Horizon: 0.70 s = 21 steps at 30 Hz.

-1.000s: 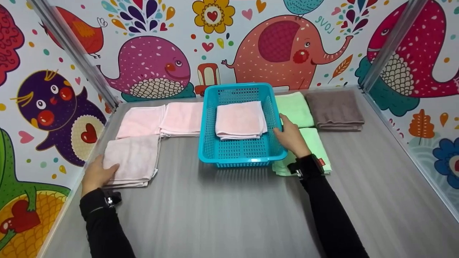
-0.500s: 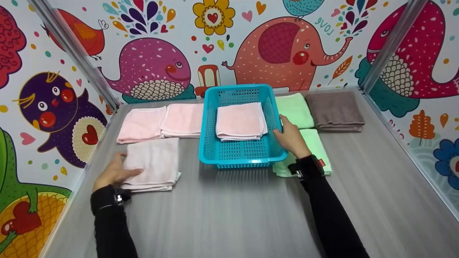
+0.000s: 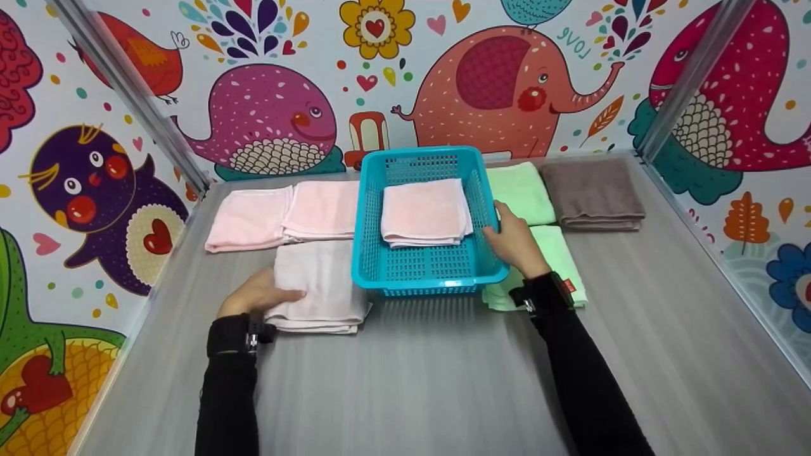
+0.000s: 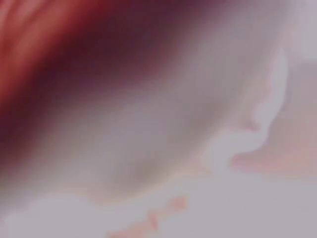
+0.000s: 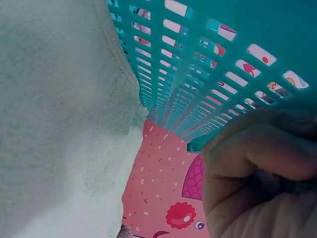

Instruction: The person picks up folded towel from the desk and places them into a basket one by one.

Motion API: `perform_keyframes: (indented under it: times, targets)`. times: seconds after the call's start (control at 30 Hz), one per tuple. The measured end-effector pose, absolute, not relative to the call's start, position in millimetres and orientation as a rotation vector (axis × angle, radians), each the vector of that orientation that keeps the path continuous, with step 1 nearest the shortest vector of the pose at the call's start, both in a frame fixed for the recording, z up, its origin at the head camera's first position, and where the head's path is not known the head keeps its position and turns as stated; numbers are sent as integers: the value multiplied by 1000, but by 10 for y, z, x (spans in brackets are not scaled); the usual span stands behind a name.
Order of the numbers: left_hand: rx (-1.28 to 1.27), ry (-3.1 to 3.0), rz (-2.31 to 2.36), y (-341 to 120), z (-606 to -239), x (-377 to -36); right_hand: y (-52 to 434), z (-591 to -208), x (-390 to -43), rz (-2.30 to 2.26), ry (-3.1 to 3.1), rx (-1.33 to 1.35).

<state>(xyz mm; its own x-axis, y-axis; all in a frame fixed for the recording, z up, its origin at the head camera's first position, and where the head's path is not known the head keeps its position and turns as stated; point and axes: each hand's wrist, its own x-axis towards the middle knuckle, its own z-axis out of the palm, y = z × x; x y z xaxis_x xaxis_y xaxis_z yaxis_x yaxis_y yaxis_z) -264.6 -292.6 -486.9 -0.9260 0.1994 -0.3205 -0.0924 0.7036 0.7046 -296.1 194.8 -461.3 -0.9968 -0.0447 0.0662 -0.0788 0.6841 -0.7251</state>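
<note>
My left hand holds a pale pinkish-white folded towel by its left side, thumb on top and the other fingers mostly hidden. The towel's right side reaches the left wall of a blue plastic basket. My right hand grips the basket's right rim; curled fingers show beside the slotted wall in the right wrist view. Inside the basket lies a folded pink towel. The left wrist view is a blur of pale cloth and reddish skin.
Two folded pink towels lie in the back row left of the basket. To its right are two green towels, partly covered, and brown towels at the back corner. Cartoon-printed walls border the grey table.
My left hand has moved the pale towel rightward from the left edge, in front of the pink row, up to the basket. The right hand and basket stay in place.
</note>
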Motion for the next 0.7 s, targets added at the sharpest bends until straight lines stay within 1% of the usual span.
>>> perform_keyframes:
  times: [0.07,0.17,0.37,0.53,0.7]
  targets:
    - [132,2495,1168,-2906,-4901,-2657,1948,-4607,-2958,1226,-2848,97]
    - [122,2420,1273,-2889,-4918,-2663,1950,-4595,-2957,1231,-2858,90]
    - [156,2405,1395,-2865,-4823,-2656,1951,-4591,-2955,1234,-2861,88]
    - [168,2236,1699,-2792,-4613,-2627,1950,-4596,-2960,1243,-2850,91]
    - [192,2064,1991,-2628,-4319,-2559,1947,-4579,-2961,1229,-2856,82]
